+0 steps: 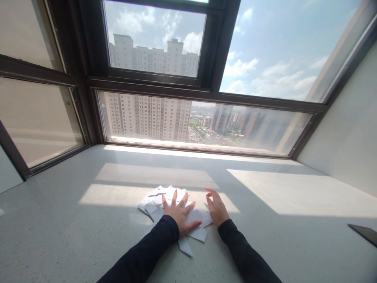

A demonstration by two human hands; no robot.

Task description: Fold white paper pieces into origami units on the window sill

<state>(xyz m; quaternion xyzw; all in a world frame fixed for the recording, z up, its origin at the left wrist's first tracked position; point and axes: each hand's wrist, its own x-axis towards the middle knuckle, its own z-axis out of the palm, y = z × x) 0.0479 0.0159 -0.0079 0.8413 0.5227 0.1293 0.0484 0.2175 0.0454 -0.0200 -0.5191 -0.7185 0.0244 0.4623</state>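
Note:
A loose pile of white folded paper pieces [151, 204] lies on the pale speckled sill. My left hand [178, 215] rests flat over the pile, palm down with its fingers spread. Beside the pile's right edge is my right hand [218, 208], its fingers loosely bent and apart, with nothing visible in them. A pointed paper piece [185, 247] sticks out below my left wrist, and another paper piece [199, 235] pokes out to its right. The middle of the pile is hidden under my left hand.
The stone sill [88, 236] runs up to a brown window frame [194, 151], with sunlight patches across it. A dark flat object [363, 234] sits at the far right edge. White wall [347, 129] bounds the right side.

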